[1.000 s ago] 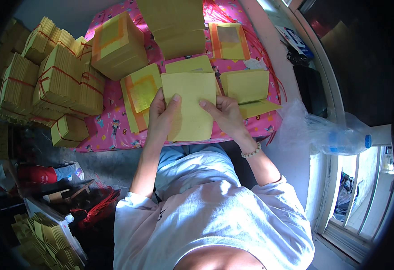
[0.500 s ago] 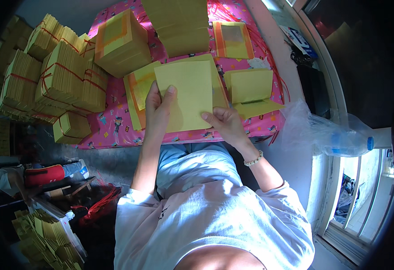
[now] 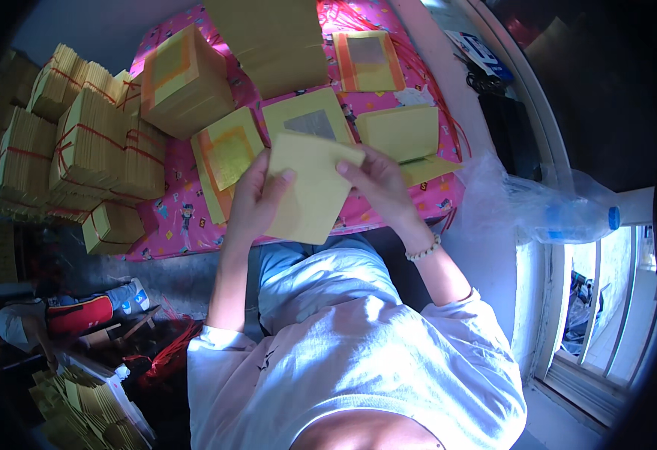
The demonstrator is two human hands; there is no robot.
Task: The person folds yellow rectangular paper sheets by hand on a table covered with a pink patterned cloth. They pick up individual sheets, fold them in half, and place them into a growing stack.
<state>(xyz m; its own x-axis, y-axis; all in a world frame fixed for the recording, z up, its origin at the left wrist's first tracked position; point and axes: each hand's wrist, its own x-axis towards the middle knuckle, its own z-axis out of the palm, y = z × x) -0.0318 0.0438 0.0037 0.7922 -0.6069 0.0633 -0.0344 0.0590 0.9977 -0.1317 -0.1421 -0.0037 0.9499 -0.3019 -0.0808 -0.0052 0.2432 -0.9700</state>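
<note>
A yellow paper sheet point(image 3: 310, 202) is held over the table's near edge, tilted, covering part of a yellow paper with a silver rectangle point(image 3: 317, 101) behind it. My left hand point(image 3: 252, 196) grips its left edge, thumb on top. At the upper right corner, my right hand point(image 3: 382, 184) pinches the sheet between thumb and fingers. Whether it is one layer or several, I cannot tell. Beside my left hand lie papers with an orange-bordered gold square point(image 3: 231, 157). A folded yellow paper point(image 3: 396, 131) stands half open beyond my right hand.
Tall yellow paper stacks point(image 3: 193, 94) and another paper with orange stripes point(image 3: 373, 79) rest on the pink tablecloth point(image 3: 171, 217). Bundles tied with red cord point(image 3: 85, 146) pile up at left. A plastic bag point(image 3: 523, 202) with a bottle is at right; another person point(image 3: 25, 326) sits lower left.
The sheet has come down toward me and turned, its top right corner now in my right hand. My right hand has slid up from the lower right corner. The silver-rectangle paper behind is uncovered.
</note>
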